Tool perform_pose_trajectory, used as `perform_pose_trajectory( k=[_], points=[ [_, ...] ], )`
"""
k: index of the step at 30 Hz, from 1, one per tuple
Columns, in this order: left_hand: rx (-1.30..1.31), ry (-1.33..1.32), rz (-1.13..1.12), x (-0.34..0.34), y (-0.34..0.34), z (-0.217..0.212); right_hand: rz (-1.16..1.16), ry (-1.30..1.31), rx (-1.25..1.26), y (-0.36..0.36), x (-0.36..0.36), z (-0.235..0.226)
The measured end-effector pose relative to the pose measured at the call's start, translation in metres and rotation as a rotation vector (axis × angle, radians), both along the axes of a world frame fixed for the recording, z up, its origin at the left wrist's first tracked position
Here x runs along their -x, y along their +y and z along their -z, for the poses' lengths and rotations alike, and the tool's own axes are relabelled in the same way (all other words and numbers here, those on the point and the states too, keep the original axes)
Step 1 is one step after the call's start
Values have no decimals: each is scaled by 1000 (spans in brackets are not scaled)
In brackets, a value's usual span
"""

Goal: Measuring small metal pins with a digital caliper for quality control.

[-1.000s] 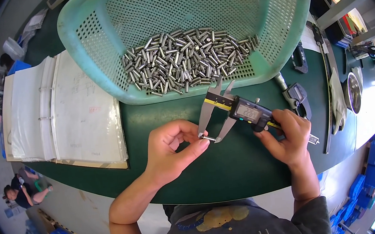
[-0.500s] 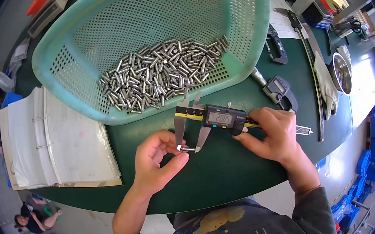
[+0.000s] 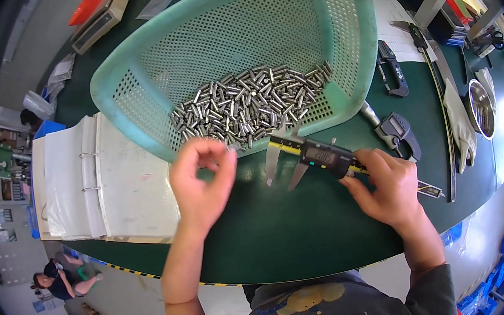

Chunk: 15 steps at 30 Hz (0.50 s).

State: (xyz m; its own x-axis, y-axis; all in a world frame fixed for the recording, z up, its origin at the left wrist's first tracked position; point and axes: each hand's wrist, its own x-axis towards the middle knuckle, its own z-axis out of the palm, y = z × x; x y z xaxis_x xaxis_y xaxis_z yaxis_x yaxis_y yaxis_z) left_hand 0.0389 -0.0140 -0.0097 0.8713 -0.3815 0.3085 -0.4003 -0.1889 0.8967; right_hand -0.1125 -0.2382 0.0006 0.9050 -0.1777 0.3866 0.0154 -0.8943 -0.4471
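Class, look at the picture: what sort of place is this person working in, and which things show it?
Most likely a factory inspection bench. The right hand holds a digital caliper over a green work table, beside a perforated green plastic basket heaped with small silver metal pins. An open white ring binder lies alongside.

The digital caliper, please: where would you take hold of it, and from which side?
Grip the digital caliper by its bare beam behind the display, coming from the right, as the right hand does. The pointed measuring tips sit at its left end, toward the left hand, so that end is best avoided.
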Motion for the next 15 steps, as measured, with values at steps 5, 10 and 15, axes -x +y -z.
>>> perform_pose_trajectory(
  k=[5, 10, 15],
  points=[
    [-154, -351, -118, -58, -30, -27, -128, 12, 35, 7, 1, -7],
    [-384, -828, 73, -54, -41, -12, -111, -21, 18, 6, 3, -10],
    [-409, -905, 254, -31, -54, 1, -167, -86, 21, 5, 4, -9]
  ],
)
